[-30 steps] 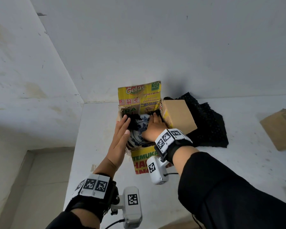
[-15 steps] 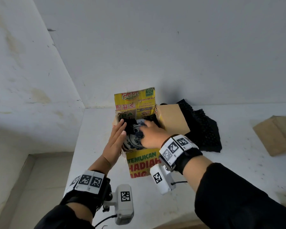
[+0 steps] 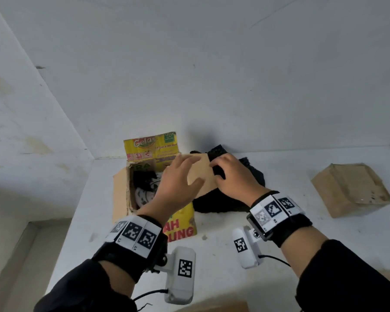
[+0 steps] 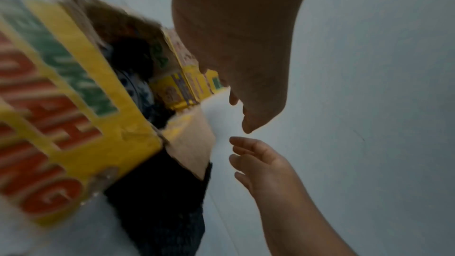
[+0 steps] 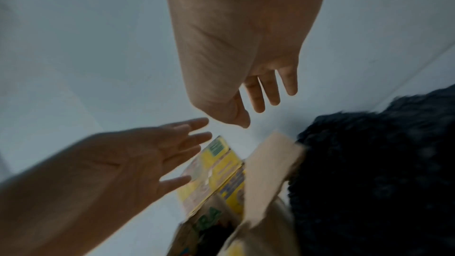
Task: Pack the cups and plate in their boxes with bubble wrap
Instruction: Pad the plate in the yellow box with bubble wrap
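Note:
The yellow printed box (image 3: 180, 228) stands open on the white counter. Inside it lies the blue-and-white plate (image 3: 144, 195), partly covered by black bubble wrap (image 3: 142, 179). My left hand (image 3: 180, 176) hovers over the box opening, fingers spread toward the brown right flap (image 3: 200, 174) and holding nothing. My right hand (image 3: 230, 174) is above that flap's far edge and the loose black bubble wrap pile (image 3: 212, 203). The right wrist view shows the right hand (image 5: 246, 65) with straight, empty fingers, opposite the left hand (image 5: 147, 153). No cups are visible.
A closed brown cardboard box (image 3: 349, 190) sits at the right of the counter (image 3: 234, 278). White walls meet in a corner just behind the yellow box. The counter's left edge drops to a lower ledge (image 3: 20, 255).
Both hands have lifted off the plate and out of the box and moved right. The left is now over the right flap, the right over the black wrap pile.

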Demonstrator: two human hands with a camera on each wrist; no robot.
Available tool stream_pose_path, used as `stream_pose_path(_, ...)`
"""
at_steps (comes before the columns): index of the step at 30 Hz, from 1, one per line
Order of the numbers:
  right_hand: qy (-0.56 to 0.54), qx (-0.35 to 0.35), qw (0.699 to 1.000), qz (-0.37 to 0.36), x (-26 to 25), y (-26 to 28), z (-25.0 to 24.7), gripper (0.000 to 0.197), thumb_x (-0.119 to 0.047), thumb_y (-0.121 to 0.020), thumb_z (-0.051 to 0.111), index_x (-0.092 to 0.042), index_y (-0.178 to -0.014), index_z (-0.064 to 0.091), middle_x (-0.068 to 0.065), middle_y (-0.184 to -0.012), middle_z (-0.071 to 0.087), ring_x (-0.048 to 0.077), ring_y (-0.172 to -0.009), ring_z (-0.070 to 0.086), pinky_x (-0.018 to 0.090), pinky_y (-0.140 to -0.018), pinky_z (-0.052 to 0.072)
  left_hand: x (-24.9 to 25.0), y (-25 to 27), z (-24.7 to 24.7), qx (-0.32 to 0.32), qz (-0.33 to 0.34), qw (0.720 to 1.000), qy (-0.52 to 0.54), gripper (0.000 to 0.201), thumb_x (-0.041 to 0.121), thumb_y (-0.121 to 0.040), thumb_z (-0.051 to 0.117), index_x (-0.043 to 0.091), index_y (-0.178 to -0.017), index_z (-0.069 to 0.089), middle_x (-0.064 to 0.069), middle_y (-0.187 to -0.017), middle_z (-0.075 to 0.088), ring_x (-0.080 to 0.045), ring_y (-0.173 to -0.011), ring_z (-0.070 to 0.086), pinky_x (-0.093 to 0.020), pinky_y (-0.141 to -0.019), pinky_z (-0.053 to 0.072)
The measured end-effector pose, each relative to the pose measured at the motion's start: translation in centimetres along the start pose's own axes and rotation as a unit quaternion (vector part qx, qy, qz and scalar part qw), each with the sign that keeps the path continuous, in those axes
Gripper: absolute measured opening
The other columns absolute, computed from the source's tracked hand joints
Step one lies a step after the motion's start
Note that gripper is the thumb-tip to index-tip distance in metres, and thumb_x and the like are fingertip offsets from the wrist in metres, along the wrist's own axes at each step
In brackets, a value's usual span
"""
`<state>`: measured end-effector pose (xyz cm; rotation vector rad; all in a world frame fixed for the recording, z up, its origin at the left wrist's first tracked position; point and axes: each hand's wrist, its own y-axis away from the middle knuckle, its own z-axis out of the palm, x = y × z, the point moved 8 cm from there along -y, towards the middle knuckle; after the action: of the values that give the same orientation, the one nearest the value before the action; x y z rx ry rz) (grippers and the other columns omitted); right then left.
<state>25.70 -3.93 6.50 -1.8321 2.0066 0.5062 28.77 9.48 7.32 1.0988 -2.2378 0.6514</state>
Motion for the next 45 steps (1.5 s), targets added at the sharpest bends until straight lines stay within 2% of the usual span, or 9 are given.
stream_pose_path(6, 0.014, -0.002, 0.993, 0.120, 10.0, 0.1, -0.1, 0.049, -0.025, -0.086, 0.060, -0.018, -0.131, 0.044, 0.005, -0.131, 0.046, 0.022, -0.120, 0.047, 0.035, -0.094, 0.044, 5.1, -4.0, 8.3, -0.097, 0.032, 0.994, -0.026, 0.057, 0.024, -0.089, 0.058, 0.022, -0.142, 0.036, 0.003, -0.145, 0.038, -0.015, -0.139, 0.027, -0.025, -0.107, 0.027)
stream_pose_path(13, -0.016, -0.059, 0.984, 0.166, 15.6, -1.5, 5.1, 0.078, -0.044, -0.078, 0.063, -0.016, -0.141, 0.027, 0.008, -0.135, 0.043, 0.027, -0.123, 0.044, 0.044, -0.096, 0.043, 3.7, -7.8, 15.6, -0.207, -0.070, 0.971, -0.099, 0.081, -0.002, -0.078, 0.052, 0.020, -0.149, 0.018, -0.002, -0.151, 0.030, -0.022, -0.140, 0.025, -0.037, -0.109, 0.035)
stream_pose_path(19, 0.114, 0.042, 0.983, 0.135, 16.5, -1.9, 5.3, 0.019, -0.027, -0.085, 0.051, -0.022, -0.100, 0.061, -0.003, -0.117, 0.058, 0.024, -0.112, 0.051, 0.052, -0.103, 0.024, 1.7, -8.3, 17.1, -0.229, -0.113, 0.958, -0.131, 0.082, 0.008, -0.082, 0.058, 0.020, -0.150, 0.013, -0.005, -0.149, 0.030, -0.027, -0.134, 0.031, -0.039, -0.103, 0.040)
stream_pose_path(24, -0.079, 0.163, 0.979, 0.095, 16.4, -1.8, 0.9, 0.005, -0.019, -0.072, 0.046, -0.015, -0.070, 0.047, -0.003, -0.068, 0.052, 0.021, -0.062, 0.047, 0.035, -0.071, 0.038, 2.6, -9.7, 15.8, -0.173, -0.065, 0.964, -0.193, 0.077, 0.013, -0.079, 0.058, 0.026, -0.146, 0.024, 0.002, -0.150, 0.028, -0.024, -0.135, 0.028, -0.039, -0.106, 0.034)
stream_pose_path(32, -0.328, 0.213, 0.914, 0.107, 16.5, -0.9, -6.5, 0.024, 0.007, -0.082, 0.038, -0.016, -0.082, 0.046, -0.002, -0.066, 0.047, 0.009, -0.051, 0.039, 0.027, -0.050, 0.035, 6.6, -11.7, 12.7, -0.064, -0.010, 0.991, -0.121, 0.049, 0.028, -0.084, 0.060, 0.030, -0.129, 0.040, 0.010, -0.155, 0.022, -0.015, -0.144, 0.014, -0.044, -0.109, 0.021)
stream_pose_path(36, -0.370, 0.248, 0.893, 0.065, 14.5, -0.1, -10.4, 0.033, 0.016, -0.077, 0.033, -0.015, -0.078, 0.047, 0.007, -0.081, 0.054, 0.009, -0.071, 0.048, 0.018, -0.064, 0.041, 9.4, -11.9, 10.2, -0.009, 0.038, 0.996, -0.077, 0.035, 0.030, -0.081, 0.066, 0.022, -0.102, 0.040, 0.013, -0.105, 0.058, -0.014, -0.104, 0.052, -0.038, -0.096, 0.029)
stream_pose_path(39, -0.391, 0.250, 0.884, 0.056, 13.2, 0.2, -12.2, 0.037, 0.014, -0.077, 0.034, -0.020, -0.074, 0.049, -0.002, -0.080, 0.052, 0.010, -0.076, 0.048, 0.023, -0.070, 0.040, 11.1, -11.4, 8.1, 0.009, 0.063, 0.996, -0.055, 0.035, 0.027, -0.084, 0.066, 0.019, -0.093, 0.033, 0.015, -0.063, 0.040, -0.009, -0.057, 0.039, -0.031, -0.073, 0.031)
stream_pose_path(43, -0.373, 0.140, 0.917, 0.000, 9.0, 0.5, -12.5, 0.022, -0.009, -0.086, 0.059, -0.025, -0.098, 0.051, -0.008, -0.096, 0.054, 0.008, -0.088, 0.053, 0.024, -0.082, 0.044, 11.5, -10.4, 5.2, -0.010, 0.033, 0.999, -0.004, 0.025, 0.024, -0.088, 0.061, 0.021, -0.093, 0.037, 0.009, -0.067, 0.048, -0.016, -0.063, 0.047, -0.030, -0.055, 0.030)
stream_pose_path(45, -0.276, 0.090, 0.956, -0.051, 6.7, 0.6, -12.2, 0.052, -0.012, -0.079, 0.072, -0.024, -0.120, 0.043, -0.005, -0.113, 0.051, 0.006, -0.101, 0.051, 0.018, -0.089, 0.042, 10.9, -10.0, 3.5, -0.019, 0.006, 0.999, 0.051, 0.020, 0.023, -0.088, 0.061, 0.021, -0.092, 0.041, 0.004, -0.074, 0.053, -0.019, -0.071, 0.051, -0.029, -0.060, 0.035)
